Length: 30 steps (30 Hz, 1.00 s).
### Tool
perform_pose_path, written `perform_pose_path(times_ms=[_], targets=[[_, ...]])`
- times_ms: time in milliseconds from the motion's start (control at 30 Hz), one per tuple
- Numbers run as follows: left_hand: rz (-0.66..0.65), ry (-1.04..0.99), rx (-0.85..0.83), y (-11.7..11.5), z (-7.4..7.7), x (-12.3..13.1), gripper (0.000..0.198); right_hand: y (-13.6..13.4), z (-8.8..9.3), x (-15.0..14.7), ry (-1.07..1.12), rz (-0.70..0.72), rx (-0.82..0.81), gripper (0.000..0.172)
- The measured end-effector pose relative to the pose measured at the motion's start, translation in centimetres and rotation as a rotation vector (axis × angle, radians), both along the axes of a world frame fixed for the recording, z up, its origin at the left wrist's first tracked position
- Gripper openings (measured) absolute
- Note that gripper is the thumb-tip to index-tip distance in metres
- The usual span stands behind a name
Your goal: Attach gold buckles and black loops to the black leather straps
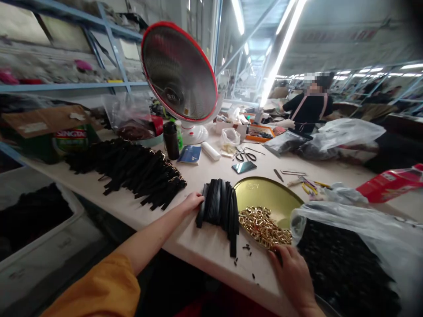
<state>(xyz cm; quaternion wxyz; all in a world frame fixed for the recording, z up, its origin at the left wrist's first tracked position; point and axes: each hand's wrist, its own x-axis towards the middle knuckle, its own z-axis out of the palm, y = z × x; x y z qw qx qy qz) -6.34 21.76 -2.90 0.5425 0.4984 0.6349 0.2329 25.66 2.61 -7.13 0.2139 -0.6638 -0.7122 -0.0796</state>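
Note:
My left hand point(192, 203) reaches across the table edge and its fingers rest against the left side of a small stack of black strips point(220, 206). What the fingers do is partly hidden behind the stack. My right hand point(292, 273) lies at the near rim of a round gold tray point(264, 191), its fingers curled into the heap of small gold metal clips point(262, 226). A clear bag of black pieces point(350, 259) sits just right of that hand.
A large pile of finished black strips point(132, 169) lies to the left. A red-rimmed fan point(180, 75), a black cup point(171, 140), scissors point(245, 155), a phone point(243, 167) and pliers point(309, 185) stand further back. Another person point(307, 108) works at the far end.

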Motion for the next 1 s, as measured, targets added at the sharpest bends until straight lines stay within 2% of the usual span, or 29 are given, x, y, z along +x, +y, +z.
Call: perform_pose_path(times_ms=[133,233,433,533,633,733,833,933,1000], targets=[[0.05,-0.105,-0.023,-0.3,1.2,-0.4,0.015,0.0,0.2,-0.1,0.01,0.022,0.009,0.034],[0.091,-0.166,-0.022,-0.6,2.8,-0.6,0.008,0.0,0.2,-0.1,0.012,0.035,0.023,0.034],[0.127,-0.267,-0.022,-2.0,6.8,-0.5,0.012,-0.1,0.0,0.1,-0.008,0.031,0.091,0.031],[0.106,-0.324,-0.051,-3.8,8.0,0.2,0.015,-0.6,1.3,-1.1,0.068,0.037,0.151,0.025],[0.082,-0.427,-0.089,-5.9,8.0,1.5,0.017,-0.9,4.0,-4.3,0.379,0.052,0.091,0.028],[0.094,-0.515,-0.11,-7.9,7.4,2.7,0.017,-0.1,6.6,-8.0,0.986,0.104,-0.253,0.035],[0.085,-0.56,-0.134,-9.6,6.8,3.0,0.017,0.8,7.7,-9.7,1.43,0.021,-0.455,0.029],[-0.035,-0.618,-0.202,-11.2,6.7,2.4,0.018,0.7,7.6,-8.8,1.575,-0.053,-0.501,0.028],[-0.152,-0.655,-0.332,-12.0,6.8,2.1,0.017,0.2,7.5,-7.8,1.58,-0.064,-0.54,0.029]])
